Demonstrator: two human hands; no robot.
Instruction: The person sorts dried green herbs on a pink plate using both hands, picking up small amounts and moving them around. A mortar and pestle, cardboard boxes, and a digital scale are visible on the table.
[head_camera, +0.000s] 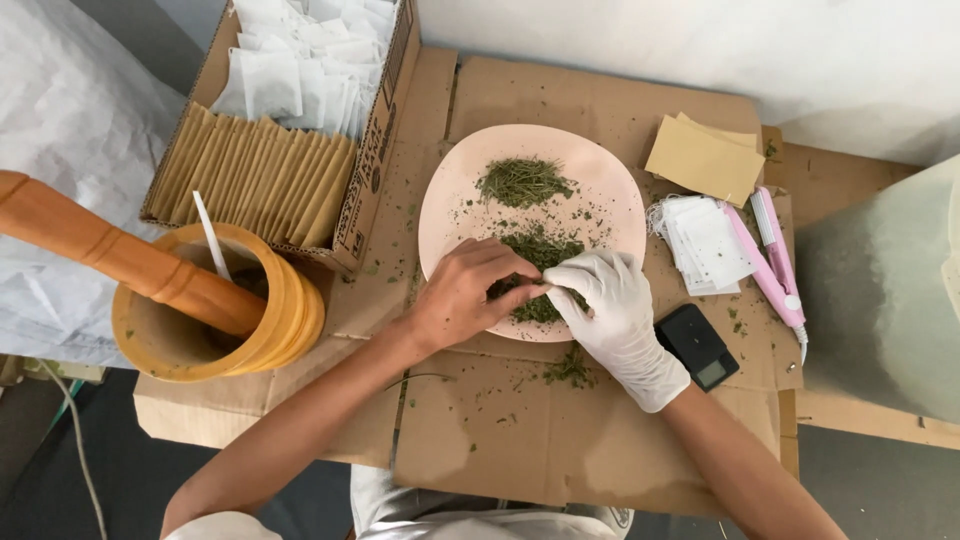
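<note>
Both grips, left hand (462, 292) and gloved right hand (612, 300), pinch something hidden over the herb-strewn plate (450, 190)

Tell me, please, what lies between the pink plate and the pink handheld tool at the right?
In the head view, a stack of small white sachets lies between the pink plate and the pink tool, on the cardboard.

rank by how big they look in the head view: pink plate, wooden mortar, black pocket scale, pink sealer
1. pink plate
2. wooden mortar, close behind the plate and perhaps nearer the camera, so unsure
3. pink sealer
4. black pocket scale
</note>
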